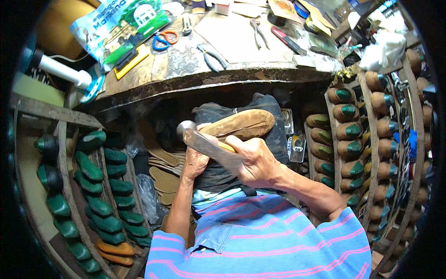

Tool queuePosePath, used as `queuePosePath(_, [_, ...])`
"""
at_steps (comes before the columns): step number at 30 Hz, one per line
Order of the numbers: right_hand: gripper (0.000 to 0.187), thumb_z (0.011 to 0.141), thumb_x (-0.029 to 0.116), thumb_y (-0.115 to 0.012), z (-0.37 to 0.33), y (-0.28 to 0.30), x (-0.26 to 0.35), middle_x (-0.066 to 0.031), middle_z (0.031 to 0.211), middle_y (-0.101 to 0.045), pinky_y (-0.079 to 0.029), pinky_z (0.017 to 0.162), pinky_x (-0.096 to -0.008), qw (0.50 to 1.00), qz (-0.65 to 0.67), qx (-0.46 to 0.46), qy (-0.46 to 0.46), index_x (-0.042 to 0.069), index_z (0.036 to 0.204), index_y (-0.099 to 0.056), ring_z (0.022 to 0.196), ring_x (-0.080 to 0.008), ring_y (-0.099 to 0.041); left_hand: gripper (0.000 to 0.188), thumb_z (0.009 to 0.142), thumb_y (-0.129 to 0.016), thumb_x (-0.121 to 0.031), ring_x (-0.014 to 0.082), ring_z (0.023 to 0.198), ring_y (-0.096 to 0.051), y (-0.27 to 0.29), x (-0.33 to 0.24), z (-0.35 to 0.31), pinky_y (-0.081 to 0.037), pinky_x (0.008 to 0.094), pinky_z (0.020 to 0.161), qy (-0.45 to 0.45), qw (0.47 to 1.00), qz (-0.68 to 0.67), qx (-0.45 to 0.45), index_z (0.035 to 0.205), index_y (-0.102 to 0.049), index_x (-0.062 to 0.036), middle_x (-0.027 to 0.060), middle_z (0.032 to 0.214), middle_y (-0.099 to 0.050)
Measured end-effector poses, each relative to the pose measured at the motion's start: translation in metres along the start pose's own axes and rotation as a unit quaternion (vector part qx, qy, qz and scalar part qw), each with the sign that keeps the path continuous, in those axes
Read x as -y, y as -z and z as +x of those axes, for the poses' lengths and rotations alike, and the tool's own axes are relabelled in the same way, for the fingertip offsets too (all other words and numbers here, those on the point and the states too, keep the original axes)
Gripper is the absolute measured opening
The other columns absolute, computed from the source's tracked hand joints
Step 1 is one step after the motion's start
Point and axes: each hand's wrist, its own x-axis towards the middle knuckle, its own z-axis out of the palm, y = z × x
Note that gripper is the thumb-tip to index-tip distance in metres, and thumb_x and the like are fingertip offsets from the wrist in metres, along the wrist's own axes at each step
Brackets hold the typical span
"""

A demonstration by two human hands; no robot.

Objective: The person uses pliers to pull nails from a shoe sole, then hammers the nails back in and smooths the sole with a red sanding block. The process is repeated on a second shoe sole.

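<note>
Tan shoe [241,122], on lap [280,132], just beyond both hands [258,162], hammer [210,148] in right

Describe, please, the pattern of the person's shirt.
The shirt is blue with thin pink stripes, shown in the head view.

Blurred hammer [213,148], tan shoe piece [246,122]!
Metal head [186,127] is pointed left; the creased piece is slanted across the lap [214,176].

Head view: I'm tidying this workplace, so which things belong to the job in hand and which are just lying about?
Seemingly in use:
hammer, in the right hand
tan shoe, over the lap

Apparently just lying on the bench:
blue-and-orange scissors
blue-handled pliers
grey pliers
red-handled tool
</note>
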Motion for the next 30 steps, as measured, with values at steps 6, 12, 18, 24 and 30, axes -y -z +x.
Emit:
queuePosePath(6, [0.038, 0.120, 0.037, -0.053, -0.038, 0.065, -0.076, -0.0217, 0.090, -0.079, -0.062, 0.067, -0.0532, 0.948, -0.205, -0.043, -0.238, 0.009, 0.117, -0.079, 0.076, -0.0410, -0.079, 0.084, 0.096, -0.094, -0.016, 0.0242, 0.141, -0.062, 0.011, -0.009, 0.005, -0.050, 0.0413, 0.122, 0.017, 0.986, 0.164, 0.008, 0.163, -0.045, -0.0089, 0.0138, 0.151, -0.064])
queuePosePath(12, [0.061, 0.125, 0.049, -0.047, -0.073, 0.156, -0.062, 0.0012, 0.063, -0.050, -0.035, 0.049, -0.0317, 0.940, -0.048, -0.238, -0.239, -0.001, 0.097, -0.071, 0.055, -0.0061, -0.050, 0.084, 0.098, -0.093, -0.016, 0.0241, 0.141, -0.062, 0.017, -0.017, 0.009, -0.049, 0.0411, 0.123, 0.039, 0.991, 0.124, 0.018, 0.165, -0.042, -0.0093, 0.0136, 0.150, -0.064])
queuePosePath(18, [0.053, 0.122, 0.044, -0.054, -0.031, 0.097, -0.042, -0.0072, 0.068, -0.058, -0.042, 0.059, -0.0405, 0.939, 0.060, -0.328, -0.087, -0.001, 0.098, -0.071, 0.062, -0.0164, -0.052, 0.085, 0.099, -0.092, -0.017, 0.0248, 0.141, -0.062, 0.015, -0.017, 0.016, -0.048, 0.0419, 0.124, 0.065, 0.990, 0.125, 0.034, 0.165, -0.040, -0.0092, 0.0139, 0.151, -0.064])
queuePosePath(24, [0.052, 0.124, 0.042, -0.053, -0.044, 0.085, -0.066, -0.0003, 0.069, -0.051, -0.042, 0.058, -0.0327, 0.949, 0.120, -0.207, -0.204, -0.001, 0.099, -0.068, 0.067, -0.0081, -0.049, 0.084, 0.100, -0.091, -0.019, 0.0250, 0.140, -0.062, 0.015, -0.020, 0.019, -0.048, 0.0413, 0.123, 0.063, 0.985, 0.155, 0.031, 0.165, -0.038, -0.0071, 0.0150, 0.149, -0.064])
queuePosePath(30, [0.065, 0.123, 0.050, -0.053, -0.033, 0.085, -0.049, 0.0052, 0.062, -0.050, -0.032, 0.044, -0.0319, 0.929, 0.049, -0.148, -0.335, 0.006, 0.075, -0.060, 0.047, -0.0058, -0.042, 0.083, 0.101, -0.090, -0.021, 0.0239, 0.141, -0.061, 0.021, -0.019, 0.019, -0.048, 0.0405, 0.123, 0.064, 0.989, 0.127, 0.044, 0.165, -0.038, -0.0065, 0.0144, 0.149, -0.064])
